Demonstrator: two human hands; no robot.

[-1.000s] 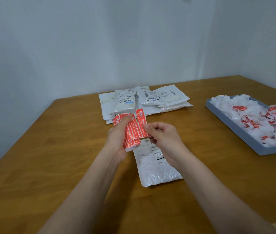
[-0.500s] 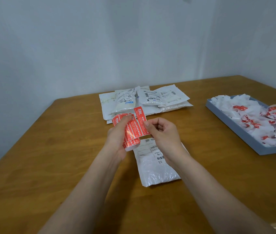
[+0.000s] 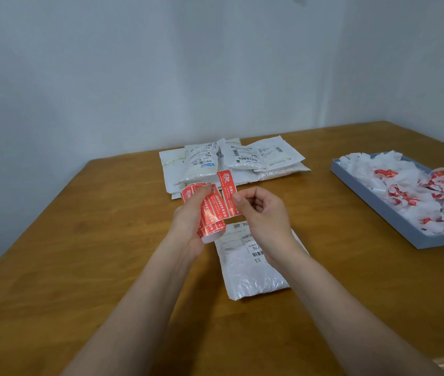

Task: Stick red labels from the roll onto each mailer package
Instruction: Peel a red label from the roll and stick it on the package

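A person's left hand (image 3: 188, 226) holds a roll of red labels (image 3: 208, 213) above a wooden surface (image 3: 79, 253), fingers wrapped around the roll from behind and the thumb pressed on its upper face. Just to its right, the right hand (image 3: 264, 215) pinches a single red label (image 3: 227, 192) between thumb and forefinger; the strip stands nearly upright, its top end free above the roll and its lower part at the roll's right edge. Whether the label is fully clear of the backing cannot be told. The other fingers of the right hand are curled toward the palm.

Directly below the hands, a white bubble mailer (image 3: 250, 270) lies flat on the surface with a printed shipping label and barcode facing up; the right wrist crosses over its upper right corner. No red label shows on the part of it that is visible.

Farther back, near the wall, a pile of white mailer packages (image 3: 231, 161) lies overlapping, several showing barcoded shipping labels. At the right side of the surface sits a shallow blue-grey tray (image 3: 378, 210) heaped with crumpled white backing paper and red scraps (image 3: 419, 185). Both bare forearms reach in from the bottom of the frame.
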